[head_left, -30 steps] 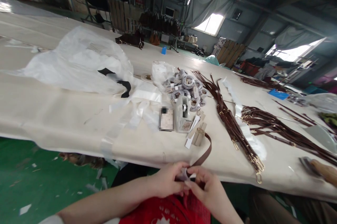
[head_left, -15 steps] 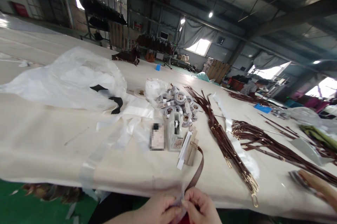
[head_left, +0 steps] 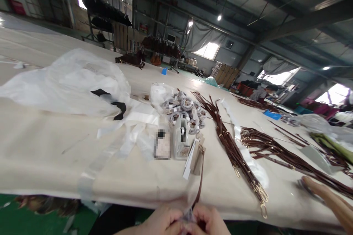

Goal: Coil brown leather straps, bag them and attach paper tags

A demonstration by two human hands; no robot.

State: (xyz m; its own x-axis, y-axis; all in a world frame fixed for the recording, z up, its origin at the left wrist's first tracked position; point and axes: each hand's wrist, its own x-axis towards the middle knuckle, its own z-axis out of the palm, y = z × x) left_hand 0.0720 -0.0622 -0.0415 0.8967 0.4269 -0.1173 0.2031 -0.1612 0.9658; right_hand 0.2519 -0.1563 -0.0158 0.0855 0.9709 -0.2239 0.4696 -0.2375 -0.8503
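At the table's front edge, my left hand [head_left: 165, 220] and my right hand [head_left: 209, 221] are close together with their fingers closed. Between them they pinch a brown leather strap [head_left: 200, 187], with translucent plastic film [head_left: 189, 213] around the held part. The fingers partly hide the film and the strap's near end. From my hands the strap runs up over the table edge to a metal fitting [head_left: 202, 149], which lies on beige and white cards [head_left: 190, 159]. A tape dispenser [head_left: 181, 143] and a phone [head_left: 162, 146] stand just beyond.
Several coiled, wrapped straps [head_left: 187, 108] are piled behind the dispenser. Bundles of brown straps [head_left: 228, 139] with gold hooks lie to the right. A large clear plastic bag [head_left: 68, 84] spreads on the left. Another person's hand [head_left: 314, 187] rests at the right table edge.
My hands have drawn closer together over the film. The strap hangs straighter and seems turned edge-on, where it curved before. The other person's hand has shifted slightly, and the view has moved a little.
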